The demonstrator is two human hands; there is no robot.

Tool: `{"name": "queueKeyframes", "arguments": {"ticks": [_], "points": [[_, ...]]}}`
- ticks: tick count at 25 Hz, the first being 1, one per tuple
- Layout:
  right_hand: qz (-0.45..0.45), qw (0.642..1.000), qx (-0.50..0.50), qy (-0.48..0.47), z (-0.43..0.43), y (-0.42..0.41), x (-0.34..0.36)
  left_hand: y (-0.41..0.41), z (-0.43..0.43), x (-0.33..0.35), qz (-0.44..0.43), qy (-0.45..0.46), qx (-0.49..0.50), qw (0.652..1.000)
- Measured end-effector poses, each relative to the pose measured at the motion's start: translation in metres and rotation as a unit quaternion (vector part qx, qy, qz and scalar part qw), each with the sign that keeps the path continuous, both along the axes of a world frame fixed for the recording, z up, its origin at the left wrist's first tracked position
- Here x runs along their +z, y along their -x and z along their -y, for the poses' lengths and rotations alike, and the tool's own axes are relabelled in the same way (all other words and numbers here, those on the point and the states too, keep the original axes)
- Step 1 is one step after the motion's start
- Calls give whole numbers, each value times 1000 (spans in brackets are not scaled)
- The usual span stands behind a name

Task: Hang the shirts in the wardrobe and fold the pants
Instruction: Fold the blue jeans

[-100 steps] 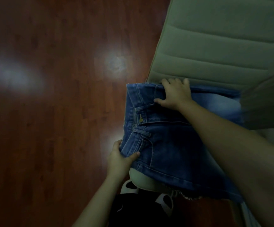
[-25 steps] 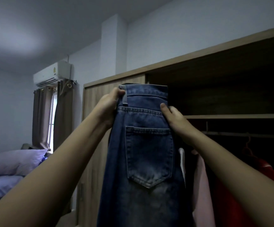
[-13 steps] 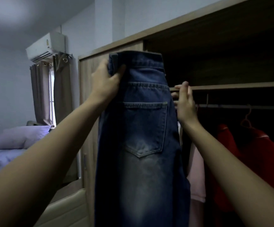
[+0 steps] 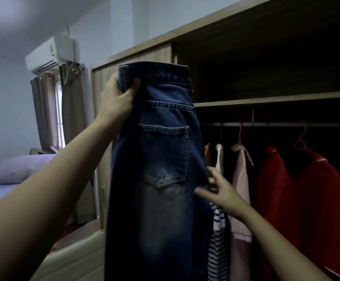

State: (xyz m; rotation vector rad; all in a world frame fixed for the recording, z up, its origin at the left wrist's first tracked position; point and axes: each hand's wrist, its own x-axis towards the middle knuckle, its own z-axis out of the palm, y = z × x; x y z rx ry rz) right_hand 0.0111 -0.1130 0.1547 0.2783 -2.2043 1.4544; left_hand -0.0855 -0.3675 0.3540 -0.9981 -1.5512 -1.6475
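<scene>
Fingers point(image 4: 114, 83) of the left hand point(image 4: 116, 102) are curled tight round the top left corner of the jeans point(image 4: 161, 159) at the waistband, thumb on the near face; I read that as a firm grip. The right hand point(image 4: 220, 192) sits lower, thumb and fingertips point(image 4: 213, 176) nearly closed, pinching the right edge of the jeans just below the back pocket point(image 4: 166, 155). The jeans hang upright in the air, before the left edge of the wardrobe point(image 4: 266, 98) opening. I count one pair of jeans, and five pieces on the rail point(image 4: 282, 124): one orange garment point(image 4: 206, 148), one striped top point(image 4: 217, 224), one pink shirt point(image 4: 241, 189), two red shirts point(image 4: 272, 189).
</scene>
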Motion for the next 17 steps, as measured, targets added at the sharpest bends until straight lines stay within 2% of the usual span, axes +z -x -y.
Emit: {"name": "queueKeyframes", "arguments": {"ticks": [2,7,9,12,15,17], "points": [[28,999,-3,-28,1,0,-7,6,2,-3,3,7,-20,1000],[41,996,69,44,2,-13,-17,16,18,-32,-15,23,8,1000],[25,999,30,21,20,-12,-26,20,21,-39,-3,-8,14,1000],[-10,999,-37,-33,44,-9,-37,31,34,-41,57,-37,44,997],[-22,999,-24,0,46,-16,-34,33,44,-36,96,53,74,991],[-10,1000,10,4,50,-24,-27,34,46,-28,167,67,35,983]]}}
